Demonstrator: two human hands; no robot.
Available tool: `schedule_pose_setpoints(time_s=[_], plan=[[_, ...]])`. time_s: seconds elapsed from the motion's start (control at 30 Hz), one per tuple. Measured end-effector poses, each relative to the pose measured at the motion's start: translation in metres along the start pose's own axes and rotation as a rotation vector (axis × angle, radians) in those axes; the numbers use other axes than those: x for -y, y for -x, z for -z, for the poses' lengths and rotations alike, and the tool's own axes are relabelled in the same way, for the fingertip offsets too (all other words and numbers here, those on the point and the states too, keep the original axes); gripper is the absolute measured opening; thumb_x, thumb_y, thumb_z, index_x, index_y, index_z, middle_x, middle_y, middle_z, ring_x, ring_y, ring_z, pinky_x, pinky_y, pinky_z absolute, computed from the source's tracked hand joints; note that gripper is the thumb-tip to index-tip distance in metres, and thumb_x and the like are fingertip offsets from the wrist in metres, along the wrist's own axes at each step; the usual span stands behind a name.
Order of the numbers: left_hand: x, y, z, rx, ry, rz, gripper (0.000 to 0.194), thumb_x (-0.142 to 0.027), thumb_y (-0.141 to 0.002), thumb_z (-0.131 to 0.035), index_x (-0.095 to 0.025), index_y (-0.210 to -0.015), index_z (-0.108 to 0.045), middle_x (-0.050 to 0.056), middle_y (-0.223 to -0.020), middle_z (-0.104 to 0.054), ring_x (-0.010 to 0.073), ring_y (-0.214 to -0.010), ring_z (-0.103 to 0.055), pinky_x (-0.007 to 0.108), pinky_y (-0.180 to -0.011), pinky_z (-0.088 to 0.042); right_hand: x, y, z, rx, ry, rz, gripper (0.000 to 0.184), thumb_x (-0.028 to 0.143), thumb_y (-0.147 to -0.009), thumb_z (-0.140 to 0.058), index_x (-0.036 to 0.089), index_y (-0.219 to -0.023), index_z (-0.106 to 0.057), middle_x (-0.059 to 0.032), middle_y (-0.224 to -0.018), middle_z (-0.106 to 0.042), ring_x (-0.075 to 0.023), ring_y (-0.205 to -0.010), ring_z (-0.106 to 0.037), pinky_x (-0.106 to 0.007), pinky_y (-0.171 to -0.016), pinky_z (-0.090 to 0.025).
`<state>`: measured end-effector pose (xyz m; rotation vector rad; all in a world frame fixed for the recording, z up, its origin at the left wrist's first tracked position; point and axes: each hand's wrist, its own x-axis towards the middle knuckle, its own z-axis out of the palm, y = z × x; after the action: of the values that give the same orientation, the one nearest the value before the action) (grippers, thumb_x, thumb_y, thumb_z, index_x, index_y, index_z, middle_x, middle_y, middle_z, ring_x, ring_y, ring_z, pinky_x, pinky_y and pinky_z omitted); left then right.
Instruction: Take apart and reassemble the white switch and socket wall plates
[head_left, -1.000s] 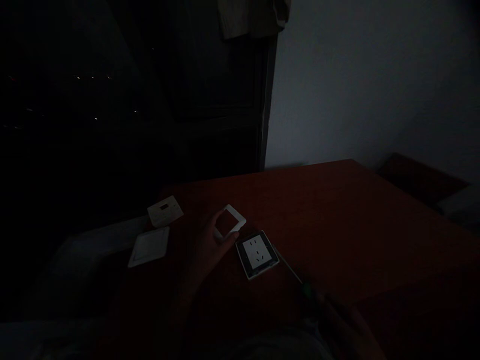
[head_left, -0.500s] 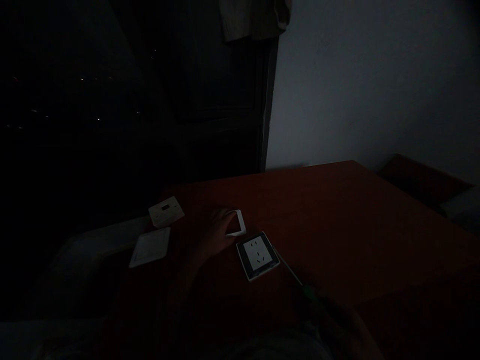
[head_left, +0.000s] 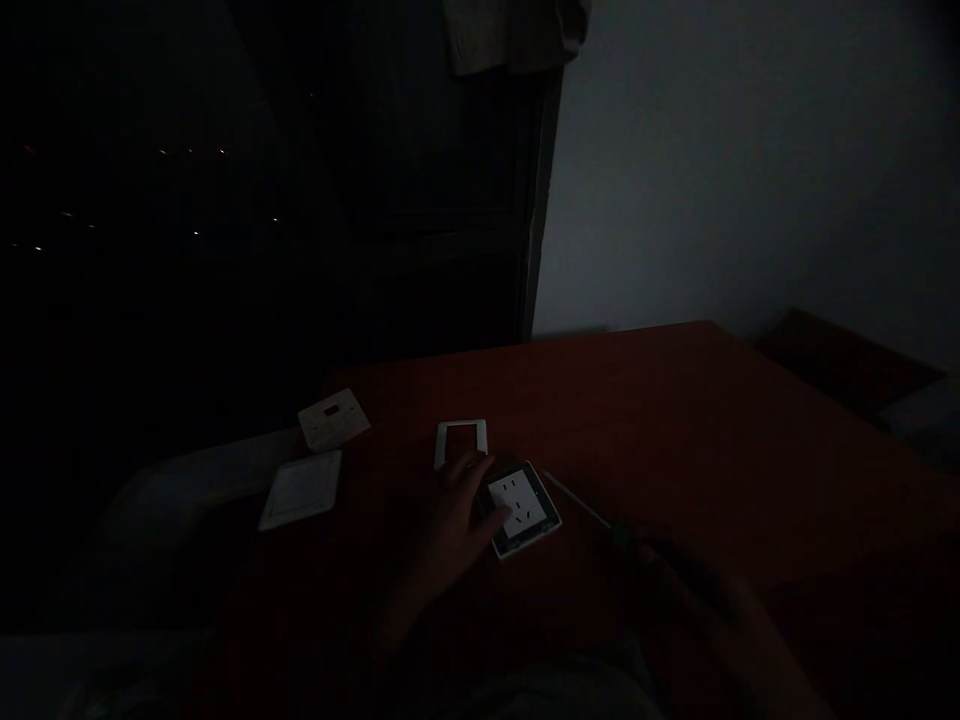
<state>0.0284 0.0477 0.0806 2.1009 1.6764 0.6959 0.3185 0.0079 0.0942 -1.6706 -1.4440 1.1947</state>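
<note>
A white wall socket (head_left: 526, 508) with a dark border lies tilted on the red-brown table. My left hand (head_left: 456, 510) is at its left side, thumb over the white face and fingers apart near the far left corner. Just beyond those fingers lies a white rectangular frame (head_left: 460, 424), its near edge partly covered by them. My right hand (head_left: 697, 590), very dark, holds a screwdriver (head_left: 589, 512) by its green handle. The screwdriver's shaft points at the far right edge of the socket, with its tip close beside it.
To the left lie a pale plate with a small rectangular hole (head_left: 330, 425) and a white square plate (head_left: 301, 490), near the edge of the table (head_left: 622, 400). A pale wall (head_left: 735, 170) stands behind. Some cloth (head_left: 514, 35) hangs above. The room is very dark.
My left hand has let go of the white frame, which now lies flat, and has moved nearer to the socket. My right hand and the screwdriver have shifted slightly, the tip drawing away from the socket's edge.
</note>
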Motion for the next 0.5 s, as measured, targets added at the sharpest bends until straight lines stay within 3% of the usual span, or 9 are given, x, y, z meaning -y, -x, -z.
schedule_pose_setpoints(time_s=[0.13, 0.27, 0.4, 0.5], plan=[[-0.006, 0.015, -0.018, 0.032, 0.109, 0.119, 0.074, -0.039, -0.076, -0.072, -0.030, -0.140, -0.036, 0.010, -0.145, -0.040, 0.0337, -0.132, -0.040, 0.053, -0.106, -0.036, 0.018, -0.020, 0.017, 0.024, 0.064, 0.121, 0.036, 0.051, -0.081, -0.058, 0.024, -0.101, -0.071, -0.0081, -0.105, -0.073, -0.0278, -0.098, -0.067, -0.036, -0.088, -0.053], [-0.007, 0.017, -0.027, 0.023, 0.185, 0.146, 0.081, -0.032, -0.071, -0.076, -0.033, -0.141, -0.035, 0.009, -0.147, -0.037, 0.0336, -0.135, -0.036, 0.053, -0.108, -0.034, 0.030, -0.033, 0.031, -0.005, 0.077, 0.244, 0.031, 0.039, -0.081, -0.059, 0.024, -0.106, -0.067, -0.0066, -0.110, -0.070, -0.0255, -0.102, -0.065, -0.035, -0.089, -0.051], [-0.008, 0.017, -0.026, 0.032, 0.220, 0.135, 0.079, -0.030, -0.069, -0.077, -0.033, -0.138, -0.039, 0.007, -0.148, -0.036, 0.0318, -0.135, -0.036, 0.050, -0.109, -0.034, 0.054, -0.036, 0.037, -0.074, 0.134, 0.360, 0.030, 0.040, -0.081, -0.060, 0.023, -0.106, -0.063, -0.0072, -0.105, -0.070, -0.0234, -0.091, -0.067, -0.032, -0.076, -0.054], [-0.011, 0.017, -0.024, 0.012, 0.244, 0.121, 0.074, -0.027, -0.070, -0.076, -0.033, -0.136, -0.043, 0.006, -0.146, -0.039, 0.0306, -0.133, -0.039, 0.049, -0.108, -0.036, 0.075, -0.037, 0.035, -0.218, 0.130, 0.432, 0.031, 0.047, -0.081, -0.061, 0.022, -0.101, -0.061, -0.0066, -0.095, -0.070, -0.0191, -0.072, -0.066, -0.029, -0.063, -0.054]])
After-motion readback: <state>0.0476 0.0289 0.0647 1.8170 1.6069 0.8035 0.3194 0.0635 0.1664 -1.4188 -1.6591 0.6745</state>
